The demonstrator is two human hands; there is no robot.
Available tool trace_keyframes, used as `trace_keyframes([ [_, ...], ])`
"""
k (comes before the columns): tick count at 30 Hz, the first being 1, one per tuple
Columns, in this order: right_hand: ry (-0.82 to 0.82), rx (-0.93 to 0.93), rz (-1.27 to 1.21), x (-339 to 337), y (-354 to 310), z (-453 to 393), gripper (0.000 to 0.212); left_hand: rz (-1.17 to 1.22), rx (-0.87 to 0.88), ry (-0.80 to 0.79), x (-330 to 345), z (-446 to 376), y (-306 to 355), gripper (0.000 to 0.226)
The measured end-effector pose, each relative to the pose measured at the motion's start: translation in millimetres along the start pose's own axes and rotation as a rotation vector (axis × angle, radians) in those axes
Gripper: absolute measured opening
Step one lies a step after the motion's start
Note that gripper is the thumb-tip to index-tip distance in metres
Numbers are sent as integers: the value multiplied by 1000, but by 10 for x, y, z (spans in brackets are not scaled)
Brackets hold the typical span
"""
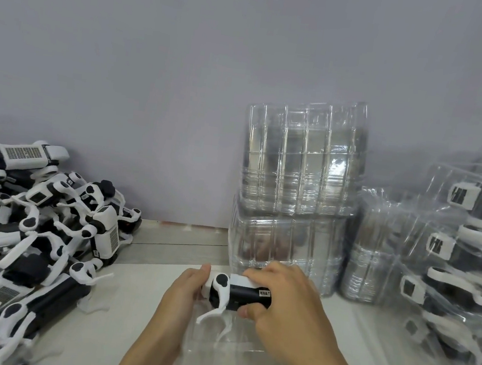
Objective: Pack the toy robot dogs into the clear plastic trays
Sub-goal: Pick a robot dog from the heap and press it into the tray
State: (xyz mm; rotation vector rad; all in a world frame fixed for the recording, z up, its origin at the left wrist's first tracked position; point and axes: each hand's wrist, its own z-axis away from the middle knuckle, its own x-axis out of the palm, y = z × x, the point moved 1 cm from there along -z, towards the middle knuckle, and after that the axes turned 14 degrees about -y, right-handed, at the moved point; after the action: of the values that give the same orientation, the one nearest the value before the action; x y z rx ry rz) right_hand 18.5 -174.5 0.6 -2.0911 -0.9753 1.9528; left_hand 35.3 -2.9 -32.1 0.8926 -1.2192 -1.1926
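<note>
Both hands are holding one toy dog.
The left hand (188, 289) and right hand (283, 302) are gripping the toy dog (236, 294) over a clear tray (231, 358) near the worktop's (128, 319) front edge.

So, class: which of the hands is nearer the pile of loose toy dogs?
Left. The left hand grips the held dog's end facing the pile; the right hand grips its far end.

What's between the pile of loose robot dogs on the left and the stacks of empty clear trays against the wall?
In the head view, only bare table lies between the pile of toy dogs and the tray stacks.
</note>
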Motion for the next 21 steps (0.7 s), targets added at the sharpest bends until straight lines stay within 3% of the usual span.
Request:
trace_keyframes([
  [4,-4,8,2,12,3,-2,26,7,-3,-18,-13,-16,-14,49],
  [21,9,-10,53,28,-3,-3,19,-62,4,39,-7,-35,3,16],
])
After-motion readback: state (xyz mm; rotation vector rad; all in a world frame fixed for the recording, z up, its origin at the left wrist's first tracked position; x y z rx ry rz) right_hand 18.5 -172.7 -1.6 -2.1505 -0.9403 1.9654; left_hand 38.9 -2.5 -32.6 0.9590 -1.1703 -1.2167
